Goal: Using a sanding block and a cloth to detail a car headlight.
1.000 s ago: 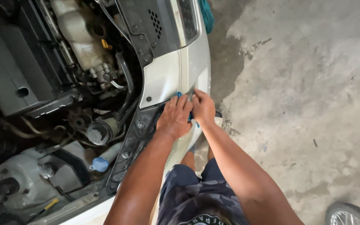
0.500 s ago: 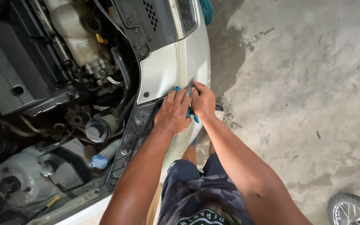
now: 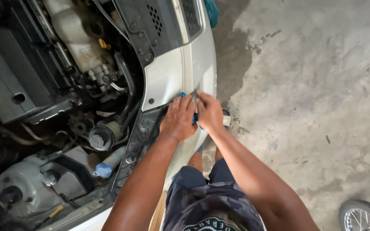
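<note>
**K:** White bumper panel (image 3: 202, 64) at the car's front corner is where both hands sit. Left hand (image 3: 178, 119) lies flat, fingers spread, pressing on the panel edge where it meets the dark bracket (image 3: 144, 128). Not clenched on anything visible.

**R:** Right one?

**K:** Right hand (image 3: 208, 112) just beside it, fingers curled in a pinch around a small blue piece (image 3: 195, 117) at the panel's lower edge. Most of that piece is hidden between the two hands; can't tell what it is.

**R:** Clearance?

**K:** Tight on the left: open engine bay (image 3: 56, 85) packed with hoses, a translucent reservoir (image 3: 76, 32) and a capped filler (image 3: 97, 139) near the left forearm. Right side is open concrete floor (image 3: 313, 107), stained dark along the car's edge. Spoked wheel (image 3: 362, 216) at the lower right corner, well apart from the hands. Teal cloth (image 3: 212, 10) hangs past the headlight (image 3: 191, 15) at the top edge.
</note>
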